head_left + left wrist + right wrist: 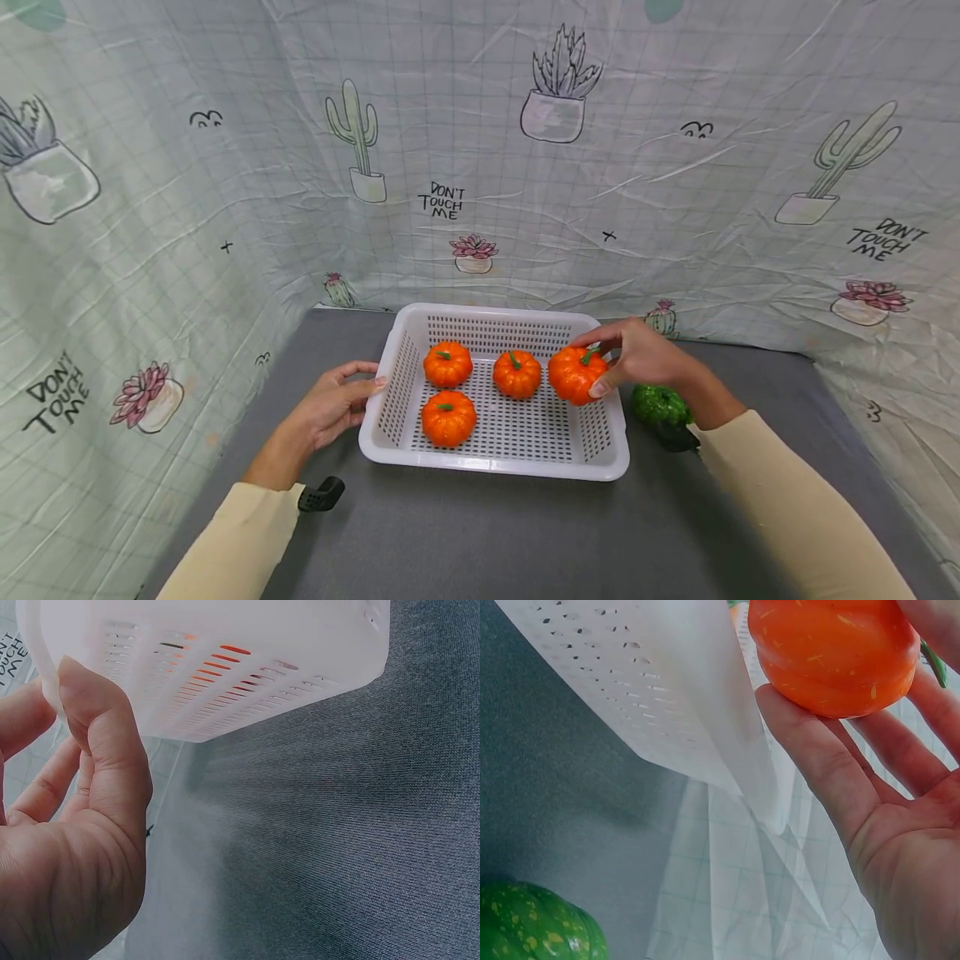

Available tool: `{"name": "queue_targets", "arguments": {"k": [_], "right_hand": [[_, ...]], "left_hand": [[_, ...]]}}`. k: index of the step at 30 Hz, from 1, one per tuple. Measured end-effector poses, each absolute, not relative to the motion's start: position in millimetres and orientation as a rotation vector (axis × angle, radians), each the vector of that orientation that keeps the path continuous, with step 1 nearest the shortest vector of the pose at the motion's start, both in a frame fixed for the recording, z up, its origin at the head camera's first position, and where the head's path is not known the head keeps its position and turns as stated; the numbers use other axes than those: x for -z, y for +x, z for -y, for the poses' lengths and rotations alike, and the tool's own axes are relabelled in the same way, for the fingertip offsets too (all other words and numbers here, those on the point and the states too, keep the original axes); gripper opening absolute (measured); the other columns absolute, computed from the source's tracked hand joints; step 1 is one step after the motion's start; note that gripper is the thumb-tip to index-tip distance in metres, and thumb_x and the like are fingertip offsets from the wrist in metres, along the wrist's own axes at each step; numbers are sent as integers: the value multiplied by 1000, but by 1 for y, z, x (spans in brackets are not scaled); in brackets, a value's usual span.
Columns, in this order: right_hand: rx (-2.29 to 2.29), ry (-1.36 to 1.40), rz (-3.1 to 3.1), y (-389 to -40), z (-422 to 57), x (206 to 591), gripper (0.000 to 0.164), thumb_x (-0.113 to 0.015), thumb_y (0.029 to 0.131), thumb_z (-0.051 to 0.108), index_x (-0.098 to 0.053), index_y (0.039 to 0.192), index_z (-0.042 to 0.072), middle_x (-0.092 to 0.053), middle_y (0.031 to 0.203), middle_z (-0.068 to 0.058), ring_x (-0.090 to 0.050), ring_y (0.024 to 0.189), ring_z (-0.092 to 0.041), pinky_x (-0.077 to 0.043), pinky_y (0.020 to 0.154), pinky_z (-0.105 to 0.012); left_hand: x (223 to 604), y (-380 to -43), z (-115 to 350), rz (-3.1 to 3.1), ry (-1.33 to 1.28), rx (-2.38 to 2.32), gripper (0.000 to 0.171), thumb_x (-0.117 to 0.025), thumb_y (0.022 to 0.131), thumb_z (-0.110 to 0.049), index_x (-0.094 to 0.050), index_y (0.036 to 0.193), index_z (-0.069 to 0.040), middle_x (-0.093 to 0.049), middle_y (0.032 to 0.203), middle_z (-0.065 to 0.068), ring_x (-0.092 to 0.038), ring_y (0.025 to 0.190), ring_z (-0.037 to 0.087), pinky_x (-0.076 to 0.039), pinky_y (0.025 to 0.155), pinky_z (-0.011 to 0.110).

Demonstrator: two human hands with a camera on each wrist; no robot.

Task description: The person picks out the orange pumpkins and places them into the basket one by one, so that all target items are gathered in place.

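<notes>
A white perforated plastic basket (491,462) sits on the grey table. Inside it lie three small orange pumpkins: one at the back left (447,364), one at the front left (448,419) and one near the middle (517,374). My right hand (637,354) holds another orange pumpkin (574,375) with a green stem over the basket's right end; the right wrist view shows this pumpkin (832,656) between thumb and fingers. At the left end, my left hand (337,404) pinches the basket's rim, thumb on the near side in the left wrist view.
A green speckled pumpkin (662,405) rests on the table just right of the basket, partly behind the right wrist. A pale curtain (480,150) printed with cacti and lettering hangs behind and along both sides of the table (465,533).
</notes>
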State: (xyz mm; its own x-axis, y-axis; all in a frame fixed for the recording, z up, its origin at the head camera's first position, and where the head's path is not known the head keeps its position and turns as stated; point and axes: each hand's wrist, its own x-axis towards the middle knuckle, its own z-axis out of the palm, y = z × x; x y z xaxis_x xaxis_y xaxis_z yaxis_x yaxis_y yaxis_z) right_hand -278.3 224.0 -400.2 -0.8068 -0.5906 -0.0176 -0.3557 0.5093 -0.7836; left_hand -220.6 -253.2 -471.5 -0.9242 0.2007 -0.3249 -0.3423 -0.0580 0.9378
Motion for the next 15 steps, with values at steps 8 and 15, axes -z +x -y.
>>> {"name": "queue_targets", "arguments": {"k": [8, 15], "right_hand": [[1170, -771, -2457, -279, -218, 404, 64, -96, 70, 15, -73, 128, 4, -78, 113, -15, -68, 88, -26, -61, 73, -35], [1133, -779, -2478, -280, -213, 407, 63, -96, 69, 18, -75, 127, 7, -77, 115, -14, -67, 90, -23, -60, 75, -34]], "left_hand": [[472, -221, 254, -1854, -152, -2049, 43, -72, 99, -17, -50, 135, -9, -74, 108, 0, -75, 92, 17, -63, 82, 39], [473, -222, 254, -1861, -160, -2040, 46, -73, 99, -18, -49, 137, -8, -74, 108, 1, -75, 92, 17, -63, 82, 39]]}}
